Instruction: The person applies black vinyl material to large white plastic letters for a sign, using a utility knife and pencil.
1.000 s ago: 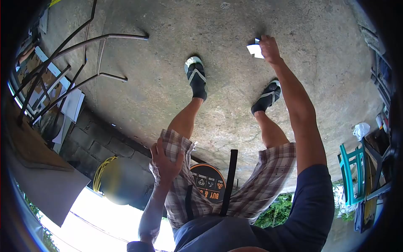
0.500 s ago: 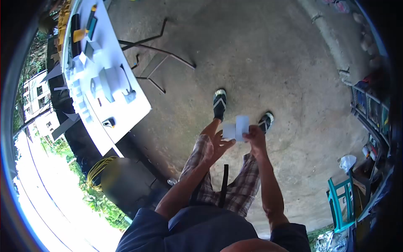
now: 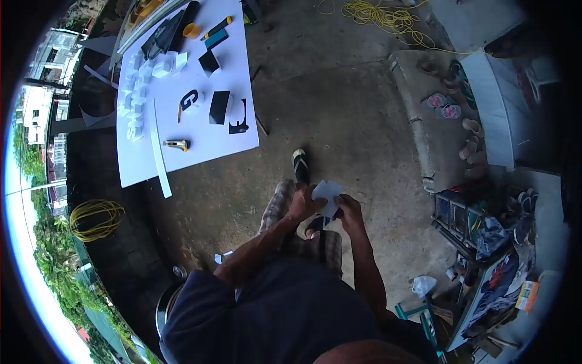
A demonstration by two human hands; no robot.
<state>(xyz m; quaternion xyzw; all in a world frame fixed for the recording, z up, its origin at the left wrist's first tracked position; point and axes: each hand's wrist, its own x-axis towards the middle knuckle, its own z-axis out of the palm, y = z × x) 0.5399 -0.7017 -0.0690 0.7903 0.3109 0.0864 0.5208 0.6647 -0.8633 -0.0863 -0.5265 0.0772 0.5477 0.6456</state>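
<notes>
In front of my legs, both hands hold small white card pieces [image 3: 327, 193] that overlap each other. My left hand [image 3: 303, 204] is closed on their left edge, thumb and fingers at the rim. From the other side, my right hand [image 3: 350, 213] pinches the lower right edge. Part of the pieces is hidden behind the fingers. To the upper left stands a white-topped table [image 3: 212, 142]. On it lie a yellow utility knife [image 3: 177, 144], a black letter G [image 3: 190, 100], dark flat pieces [image 3: 219, 107] and a long white strip [image 3: 157, 151].
Rows of small white blocks [image 3: 134, 100] stand along the table's far left side. Yellow cord [image 3: 97, 220] lies coiled at left, with more loose cord [image 3: 382, 21] on the concrete floor. At right are a step with slippers [image 3: 445, 109], a metal rack [image 3: 454, 218] and a green chair [image 3: 427, 321].
My view has turned and the table shows more fully. My hands have come closer together around the white pieces, and my left hand now grips them.
</notes>
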